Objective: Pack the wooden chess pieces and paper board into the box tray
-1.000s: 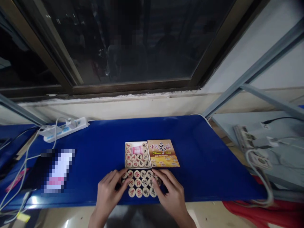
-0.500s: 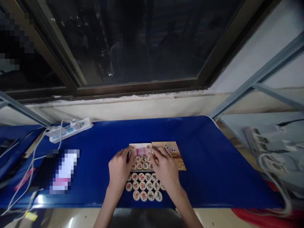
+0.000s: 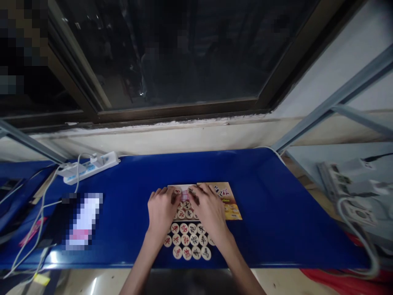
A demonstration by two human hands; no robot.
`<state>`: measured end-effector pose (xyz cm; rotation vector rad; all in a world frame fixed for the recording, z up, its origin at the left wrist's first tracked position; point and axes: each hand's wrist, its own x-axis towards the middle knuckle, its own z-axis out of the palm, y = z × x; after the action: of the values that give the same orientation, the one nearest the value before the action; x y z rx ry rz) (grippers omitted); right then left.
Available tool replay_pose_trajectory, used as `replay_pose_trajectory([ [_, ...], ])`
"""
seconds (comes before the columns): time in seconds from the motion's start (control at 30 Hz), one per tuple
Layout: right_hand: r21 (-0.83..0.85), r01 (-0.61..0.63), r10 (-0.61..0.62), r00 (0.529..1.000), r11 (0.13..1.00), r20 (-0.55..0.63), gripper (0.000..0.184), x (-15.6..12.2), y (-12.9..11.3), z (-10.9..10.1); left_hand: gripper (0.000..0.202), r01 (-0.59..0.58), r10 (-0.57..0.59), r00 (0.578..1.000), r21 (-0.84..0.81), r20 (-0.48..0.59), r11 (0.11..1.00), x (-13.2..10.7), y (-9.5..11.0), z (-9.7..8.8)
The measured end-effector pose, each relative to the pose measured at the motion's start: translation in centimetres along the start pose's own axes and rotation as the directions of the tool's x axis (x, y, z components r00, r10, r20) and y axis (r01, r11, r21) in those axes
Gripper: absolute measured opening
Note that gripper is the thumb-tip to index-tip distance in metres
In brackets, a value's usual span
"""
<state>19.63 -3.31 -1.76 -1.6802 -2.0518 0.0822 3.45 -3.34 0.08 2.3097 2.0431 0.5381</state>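
Note:
A shallow box (image 3: 179, 187) holds round Chinese chess pieces in rows, with a pink-lined paper (image 3: 184, 196) showing among them. My left hand (image 3: 161, 209) reaches over the box's left side, thumb and fingers closed at a red-marked chess piece (image 3: 177, 191). Over the right side, my right hand (image 3: 210, 207) has its fingers closed at a black-marked chess piece (image 3: 190, 190). Both hands partly cover the box and its pieces. Several more pieces (image 3: 184, 239), red on the left and black on the right, lie in rows on the table below the box.
A printed yellow-brown lid (image 3: 232, 203) lies against the box's right side on the blue table (image 3: 276, 205). At the left are a white power strip (image 3: 92, 168), cables and a pixelated phone-like object (image 3: 84, 221). A window (image 3: 184, 61) and metal frame bars (image 3: 331, 102) stand behind.
My hands have moved closer together over the box. The red-marked piece at my left fingertips has shifted right, the black-marked one slightly left. The rows on the table keep their arrangement.

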Motion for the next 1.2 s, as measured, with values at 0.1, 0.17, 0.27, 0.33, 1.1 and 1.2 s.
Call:
replay_pose_trajectory([
  [0.1, 0.006, 0.014, -0.014, 1.000, 1.000, -0.001, 0.012, 0.3, -0.1, 0.4, 0.005, -0.022, 0.022, 1.000, -0.009, -0.001, 1.000, 0.2, 0.3, 0.1],
  [0.17, 0.026, 0.035, -0.034, 0.999, 0.999, -0.005, 0.010, 0.5, -0.3, 0.6, 0.005, -0.038, 0.037, 0.999, -0.021, -0.014, 0.999, 0.3, 0.3, 0.2],
  [0.27, 0.068, 0.055, -0.053, 0.998, 0.996, -0.031, 0.007, 0.6, -0.4, 0.4, 0.009, -0.079, 0.077, 0.996, -0.047, -0.045, 0.996, 0.4, 0.2, 0.3],
  [0.33, 0.100, 0.062, -0.055, 0.996, 0.993, -0.067, 0.007, 0.6, -0.4, -0.3, 0.011, -0.123, 0.117, 0.990, -0.069, -0.074, 0.990, 0.5, 0.0, -0.1],
  [1.1, 0.338, 0.007, 0.087, 0.961, 0.941, -0.261, 0.018, -10.2, 2.7, -2.8, 0.019, -0.052, 0.010, 0.990, -0.296, -0.143, 0.954, -9.8, -4.0, -2.4],
  [1.2, 0.352, -0.014, 0.098, 0.970, 0.936, -0.224, 0.015, -10.6, 3.1, -2.2, 0.019, -0.031, 0.010, 0.998, -0.309, -0.067, 0.951, -10.3, -4.3, -2.3],
])
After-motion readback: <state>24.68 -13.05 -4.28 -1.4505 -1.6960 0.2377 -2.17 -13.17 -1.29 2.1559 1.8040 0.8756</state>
